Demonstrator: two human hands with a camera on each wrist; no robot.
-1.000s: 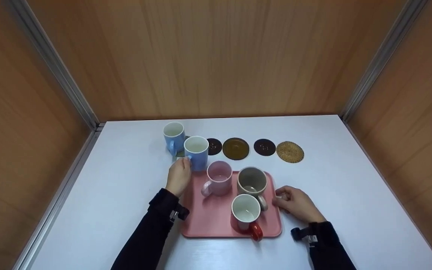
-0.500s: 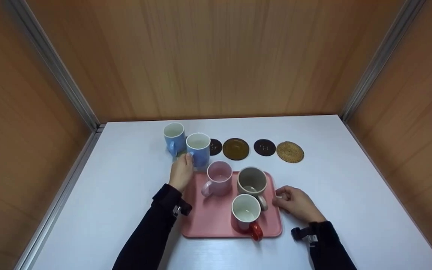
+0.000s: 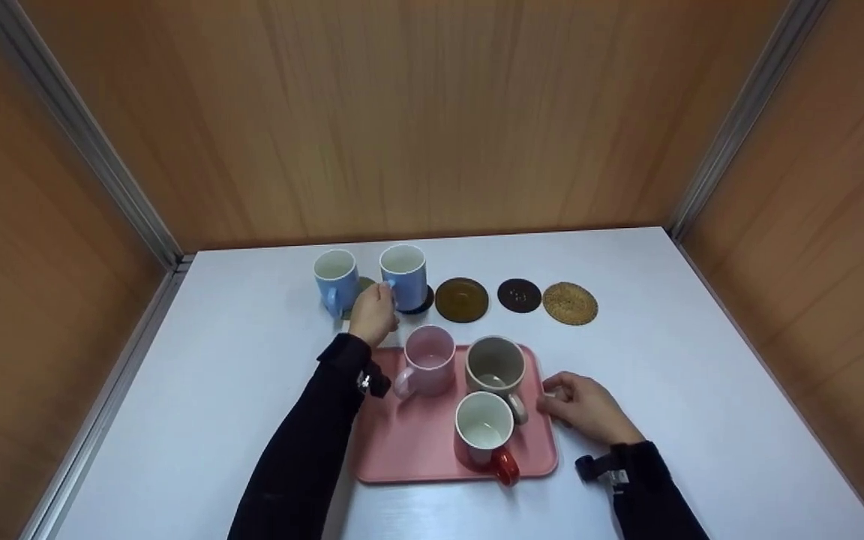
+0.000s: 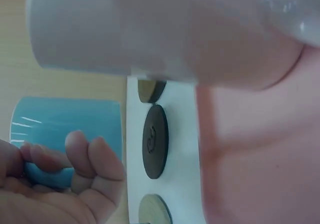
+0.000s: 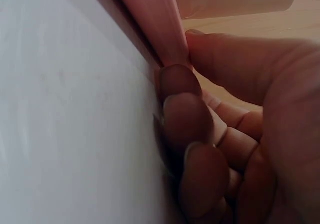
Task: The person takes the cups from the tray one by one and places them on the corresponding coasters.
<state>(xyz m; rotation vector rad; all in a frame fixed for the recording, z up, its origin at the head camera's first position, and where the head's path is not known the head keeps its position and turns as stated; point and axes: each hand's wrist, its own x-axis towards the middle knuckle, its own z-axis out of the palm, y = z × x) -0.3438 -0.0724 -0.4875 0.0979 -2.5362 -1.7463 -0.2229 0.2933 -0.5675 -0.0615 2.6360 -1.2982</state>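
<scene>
My left hand (image 3: 373,313) grips the handle of a blue mug (image 3: 406,281), pale inside. The mug stands upright just over a dark round coaster (image 4: 156,141); in the left wrist view its base looks slightly off the table. My right hand (image 3: 589,407) pinches the right rim of a pink tray (image 3: 402,457), thumb on the edge and fingertips under it (image 5: 187,119). Three mugs are on the tray: a pink one (image 3: 432,364), a grey-beige one (image 3: 495,364) and a white-lined one (image 3: 484,424) with a red handle.
Another blue mug (image 3: 336,281) stands at the left on a greenish coaster (image 3: 366,283). To the right lie a brown coaster (image 3: 462,300), a second dark one (image 3: 519,295) and a woven tan one (image 3: 570,303). Wooden panels (image 3: 417,120) enclose the white table (image 3: 252,330).
My left hand has carried the blue mug from the tray's back left corner away from me and slightly right, over the dark coaster. The right hand stays at the tray's rim.
</scene>
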